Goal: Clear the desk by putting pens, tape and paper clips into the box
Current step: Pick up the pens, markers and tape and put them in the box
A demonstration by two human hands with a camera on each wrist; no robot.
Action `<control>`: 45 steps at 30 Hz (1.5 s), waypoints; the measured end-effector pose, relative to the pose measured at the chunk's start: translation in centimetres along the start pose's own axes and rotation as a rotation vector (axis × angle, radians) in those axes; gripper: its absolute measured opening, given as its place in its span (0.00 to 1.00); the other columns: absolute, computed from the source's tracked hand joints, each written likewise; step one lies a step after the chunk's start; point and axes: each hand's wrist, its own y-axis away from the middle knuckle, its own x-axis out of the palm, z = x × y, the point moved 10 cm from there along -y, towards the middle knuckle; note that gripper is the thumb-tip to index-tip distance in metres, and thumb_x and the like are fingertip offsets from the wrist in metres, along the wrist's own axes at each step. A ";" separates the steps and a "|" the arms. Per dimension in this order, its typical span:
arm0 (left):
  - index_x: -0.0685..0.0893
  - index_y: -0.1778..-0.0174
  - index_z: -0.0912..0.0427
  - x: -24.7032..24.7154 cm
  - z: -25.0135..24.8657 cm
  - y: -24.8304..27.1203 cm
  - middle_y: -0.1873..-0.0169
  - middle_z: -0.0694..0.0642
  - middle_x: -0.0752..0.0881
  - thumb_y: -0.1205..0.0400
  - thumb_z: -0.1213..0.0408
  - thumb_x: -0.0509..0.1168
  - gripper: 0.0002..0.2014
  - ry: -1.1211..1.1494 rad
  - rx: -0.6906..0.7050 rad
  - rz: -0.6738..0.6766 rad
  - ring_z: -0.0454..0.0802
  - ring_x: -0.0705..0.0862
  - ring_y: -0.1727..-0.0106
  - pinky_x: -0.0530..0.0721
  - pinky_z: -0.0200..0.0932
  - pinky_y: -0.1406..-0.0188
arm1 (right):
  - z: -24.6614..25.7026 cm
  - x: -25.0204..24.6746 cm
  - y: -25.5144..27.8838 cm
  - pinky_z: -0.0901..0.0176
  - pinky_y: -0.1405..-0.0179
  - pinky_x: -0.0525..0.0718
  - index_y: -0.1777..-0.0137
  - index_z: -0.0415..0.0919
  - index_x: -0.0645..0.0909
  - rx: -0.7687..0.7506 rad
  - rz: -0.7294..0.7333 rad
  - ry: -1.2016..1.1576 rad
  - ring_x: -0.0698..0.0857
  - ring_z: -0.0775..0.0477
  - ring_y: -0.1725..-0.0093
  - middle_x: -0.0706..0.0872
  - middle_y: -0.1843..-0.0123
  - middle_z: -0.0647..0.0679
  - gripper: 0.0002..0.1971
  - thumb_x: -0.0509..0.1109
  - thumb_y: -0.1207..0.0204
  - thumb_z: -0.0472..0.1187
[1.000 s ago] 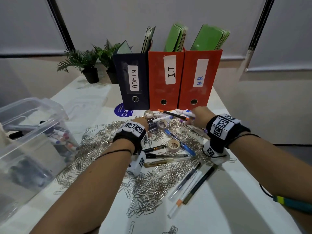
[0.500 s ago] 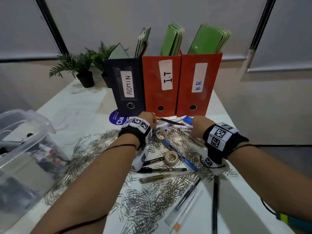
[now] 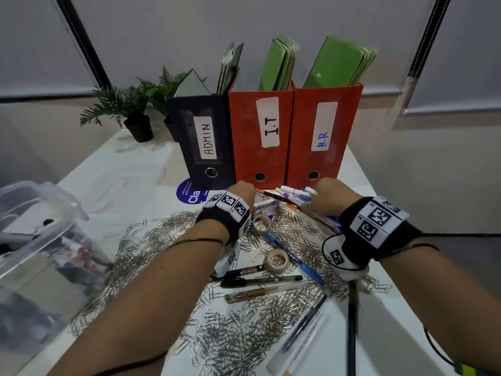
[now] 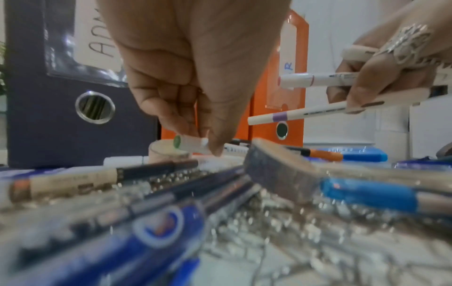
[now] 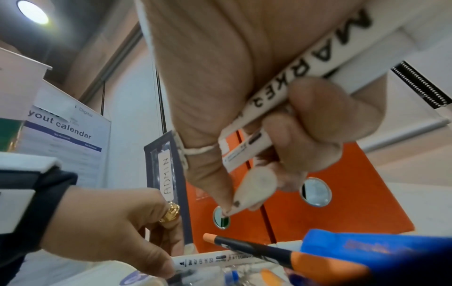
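Observation:
White markers lie at the foot of the binders, and my right hand grips several of them in a bundle. My left hand pinches the green-tipped end of a white marker lying on the desk. Two tape rolls sit among a wide spread of paper clips. More pens lie nearer me, with a blue one beside the tape. The clear plastic box stands open at the left, holding pens.
Three upright binders stand right behind my hands: dark ADMIN, orange I.T and orange H.R. Two potted plants stand at the back left. The desk's right edge runs close to my right arm.
Both hands have reached further back to the binders' foot. My left hand left the tape area and took hold of a marker; my right still holds its bundle.

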 end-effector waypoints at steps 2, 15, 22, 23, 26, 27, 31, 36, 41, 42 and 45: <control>0.83 0.43 0.66 -0.9 0.7 0.5 0.44 0.62 0.85 0.19 0.66 0.64 0.11 0.005 -0.013 -0.030 0.59 0.85 0.45 0.82 0.45 0.50 | 0.8 -0.7 0.3 0.61 0.74 0.69 0.67 0.37 0.70 -0.022 -0.018 -0.025 0.75 0.49 0.69 0.76 0.65 0.47 0.19 0.71 0.26 0.49; 0.80 0.41 0.63 -11.3 15.9 14.7 0.44 0.62 0.83 0.17 0.60 0.63 0.13 -0.069 -0.363 -0.360 0.61 0.81 0.41 0.81 0.53 0.41 | 17.1 -4.5 5.0 0.60 0.73 0.72 0.69 0.38 0.81 -0.444 -0.096 -0.223 0.81 0.44 0.67 0.82 0.70 0.45 0.13 0.67 0.24 0.40; 0.76 0.35 0.70 -12.9 24.7 25.4 0.39 0.68 0.81 0.18 0.64 0.62 0.18 0.083 -0.709 -0.498 0.65 0.79 0.36 0.77 0.53 0.37 | 28.5 -1.9 9.7 0.62 0.74 0.72 0.51 0.33 0.82 -0.689 -0.004 -0.316 0.82 0.47 0.65 0.86 0.61 0.42 0.13 0.63 0.19 0.44; 0.75 0.35 0.70 -12.5 25.3 26.4 0.37 0.68 0.80 0.17 0.63 0.61 0.18 0.094 -0.751 -0.500 0.65 0.78 0.35 0.76 0.52 0.37 | 29.9 -1.3 10.3 0.60 0.70 0.75 0.49 0.31 0.82 -0.709 0.024 -0.343 0.82 0.46 0.64 0.87 0.57 0.39 0.14 0.63 0.19 0.43; 0.79 0.37 0.69 -10.4 26.4 27.4 0.37 0.66 0.81 0.16 0.65 0.57 0.15 0.066 -0.818 -0.378 0.63 0.79 0.35 0.76 0.48 0.38 | 33.2 0.3 11.2 0.57 0.60 0.75 0.45 0.28 0.82 -0.710 0.046 -0.389 0.82 0.41 0.55 0.88 0.48 0.35 0.16 0.64 0.20 0.42; 0.81 0.39 0.69 -9.8 26.9 27.4 0.38 0.66 0.82 0.16 0.66 0.58 0.15 0.061 -0.831 -0.357 0.62 0.80 0.36 0.77 0.47 0.40 | 34.0 0.5 11.4 0.57 0.60 0.74 0.45 0.29 0.83 -0.703 0.030 -0.405 0.83 0.40 0.54 0.87 0.48 0.35 0.15 0.65 0.20 0.42; 0.83 0.41 0.69 -8.7 26.8 27.2 0.42 0.65 0.85 0.17 0.61 0.60 0.17 0.061 -0.797 -0.348 0.62 0.82 0.39 0.78 0.48 0.43 | 36.0 0.3 11.8 0.58 0.71 0.71 0.57 0.34 0.78 -0.658 -0.078 -0.474 0.78 0.41 0.58 0.77 0.66 0.44 0.08 0.66 0.22 0.40; 0.74 0.30 0.62 -9.0 26.8 27.5 0.36 0.62 0.80 0.14 0.66 0.50 0.17 0.137 -0.764 -0.485 0.61 0.79 0.34 0.77 0.51 0.39 | 38.3 -0.5 12.4 0.57 0.64 0.75 0.48 0.34 0.85 -0.690 -0.225 -0.424 0.85 0.39 0.53 0.85 0.56 0.39 0.12 0.65 0.22 0.41; 0.62 0.22 0.56 -7.1 29.0 30.2 0.28 0.62 0.71 0.18 0.58 0.59 0.28 0.146 -0.905 -0.479 0.65 0.69 0.28 0.71 0.58 0.31 | 41.6 0.2 13.5 0.60 0.60 0.73 0.50 0.36 0.83 -0.759 -0.174 -0.234 0.84 0.38 0.45 0.83 0.54 0.38 0.10 0.66 0.21 0.43; 0.61 0.21 0.59 -6.5 29.1 30.1 0.27 0.63 0.71 0.18 0.60 0.58 0.28 0.229 -0.911 -0.471 0.65 0.69 0.27 0.71 0.59 0.30 | 42.0 0.8 13.5 0.60 0.61 0.72 0.51 0.34 0.82 -0.763 -0.130 -0.149 0.84 0.39 0.46 0.82 0.53 0.38 0.12 0.66 0.21 0.45; 0.47 0.18 0.61 -6.0 29.6 29.4 0.26 0.64 0.70 0.18 0.64 0.56 0.34 0.336 -0.891 -0.503 0.65 0.69 0.27 0.71 0.58 0.30 | 42.8 2.6 13.5 0.63 0.74 0.67 0.66 0.37 0.72 -0.744 -0.004 0.022 0.78 0.45 0.55 0.78 0.58 0.42 0.16 0.69 0.22 0.46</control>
